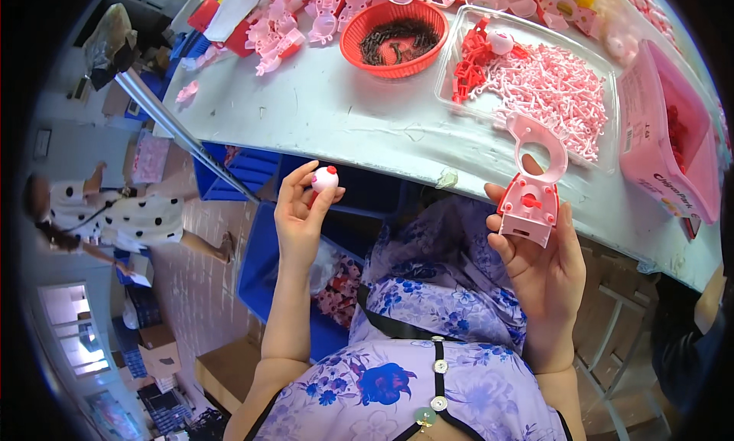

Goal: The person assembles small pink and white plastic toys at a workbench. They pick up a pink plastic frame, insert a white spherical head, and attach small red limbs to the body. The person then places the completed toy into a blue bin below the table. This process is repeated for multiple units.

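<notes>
Between the thumb and fingers of my left hand (302,211) is a small round pale-pink plastic piece (325,179) with a red knob on top. My right hand (541,269) holds a pink plastic toy part (529,200), its ring end pointing up and away and its hollow inside facing me, with red pieces set in it. Both hands are in front of the table edge, apart from each other. Beyond the right hand, a clear tray (466,112) contains many thin pink plastic pieces (547,93), a red cluster (472,62) and another round pink piece (500,42).
A red basket (353,62) of dark screws (397,42) stands on the white table (306,112), with pink parts (279,39) heaped behind. At right is a pink bin (638,127) with red pieces. Blue crates (256,276) sit below. Another person (115,215) is at far left.
</notes>
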`<state>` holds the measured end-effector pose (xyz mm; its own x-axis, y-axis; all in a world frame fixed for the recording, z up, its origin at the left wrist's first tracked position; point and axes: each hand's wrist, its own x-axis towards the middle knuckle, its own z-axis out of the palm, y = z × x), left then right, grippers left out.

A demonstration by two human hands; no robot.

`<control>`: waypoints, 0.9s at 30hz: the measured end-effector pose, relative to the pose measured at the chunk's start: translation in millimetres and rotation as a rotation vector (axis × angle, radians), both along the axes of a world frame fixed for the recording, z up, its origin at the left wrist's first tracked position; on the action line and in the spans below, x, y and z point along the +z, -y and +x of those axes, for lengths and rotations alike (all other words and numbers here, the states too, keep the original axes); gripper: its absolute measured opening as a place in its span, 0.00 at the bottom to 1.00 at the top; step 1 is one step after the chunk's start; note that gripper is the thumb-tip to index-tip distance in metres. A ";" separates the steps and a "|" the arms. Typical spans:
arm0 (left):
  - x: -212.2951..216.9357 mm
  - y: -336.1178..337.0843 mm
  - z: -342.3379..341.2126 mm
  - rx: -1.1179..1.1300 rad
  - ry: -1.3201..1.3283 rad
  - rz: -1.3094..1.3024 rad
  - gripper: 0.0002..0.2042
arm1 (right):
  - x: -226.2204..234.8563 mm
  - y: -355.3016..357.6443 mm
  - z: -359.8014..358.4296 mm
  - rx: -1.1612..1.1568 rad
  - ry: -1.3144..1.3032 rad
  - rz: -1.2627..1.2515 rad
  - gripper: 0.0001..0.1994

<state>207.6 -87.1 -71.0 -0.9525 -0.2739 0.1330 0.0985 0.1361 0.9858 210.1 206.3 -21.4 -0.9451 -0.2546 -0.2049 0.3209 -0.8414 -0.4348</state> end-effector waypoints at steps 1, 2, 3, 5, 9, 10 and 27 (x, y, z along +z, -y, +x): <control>-1.8 1.0 0.3 -0.011 0.002 -0.004 0.17 | -1.1 -0.7 0.1 0.022 -0.006 0.012 0.28; -5.2 2.7 -0.3 -0.020 0.004 -0.007 0.18 | -2.3 -1.8 -0.3 0.045 -0.013 0.024 0.28; -6.8 4.1 -0.8 -0.028 0.004 -0.011 0.18 | -3.2 -2.3 -1.2 0.069 -0.021 0.036 0.28; -7.4 -1.8 -0.8 0.013 -0.034 -0.067 0.19 | -6.1 -1.9 -2.8 0.088 -0.026 0.004 0.28; -12.5 -4.0 -4.4 0.062 -0.014 -0.069 0.20 | -4.3 2.6 -6.1 0.047 0.005 -0.063 0.28; -12.6 -4.5 -5.3 0.056 0.010 -0.037 0.20 | -4.5 2.6 -7.3 0.052 0.005 -0.063 0.28; -13.9 -9.8 -13.7 0.027 0.085 0.247 0.12 | -7.0 13.2 -15.1 0.207 -0.029 0.047 0.29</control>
<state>194.0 -77.3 -84.8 -0.9492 -0.3141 -0.0210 0.0137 -0.1079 0.9941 195.0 193.1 -28.4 -0.8795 -0.4343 -0.1945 0.4712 -0.7374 -0.4840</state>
